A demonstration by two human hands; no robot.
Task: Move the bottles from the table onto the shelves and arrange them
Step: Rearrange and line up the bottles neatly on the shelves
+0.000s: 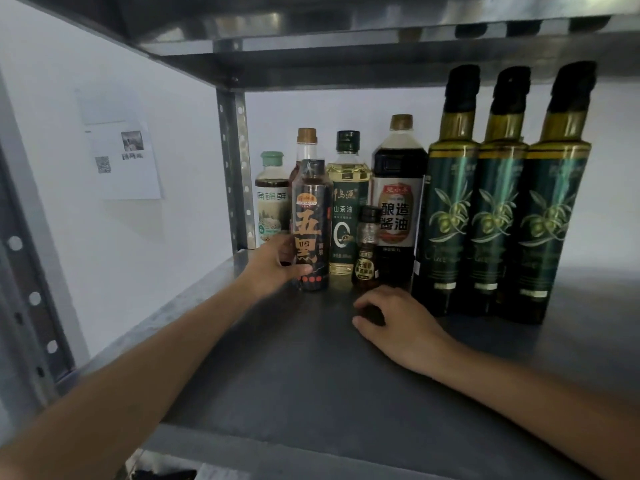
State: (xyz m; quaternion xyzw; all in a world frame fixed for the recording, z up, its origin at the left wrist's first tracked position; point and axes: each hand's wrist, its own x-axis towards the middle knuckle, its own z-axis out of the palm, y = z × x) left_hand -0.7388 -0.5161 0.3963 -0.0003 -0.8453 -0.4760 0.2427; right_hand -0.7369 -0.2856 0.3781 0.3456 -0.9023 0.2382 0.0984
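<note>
My left hand (273, 266) grips a dark bottle with an orange label (310, 230) standing on the grey metal shelf (311, 375). My right hand (398, 323) rests on the shelf with loosely curled fingers and holds nothing, just in front of a small brown bottle (367, 251). Behind stand a green-capped bottle (272, 199), a yellow oil bottle (347, 206), a large soy sauce bottle (398, 199) and a brown-capped bottle (306, 138), mostly hidden. Three tall olive oil bottles (498, 202) stand in a row on the right.
An upper shelf (346, 60) hangs low over the bottle tops. A perforated metal post (235, 161) stands at the back left corner, another (27, 289) at the near left. A paper sheet (128, 161) is stuck on the white wall.
</note>
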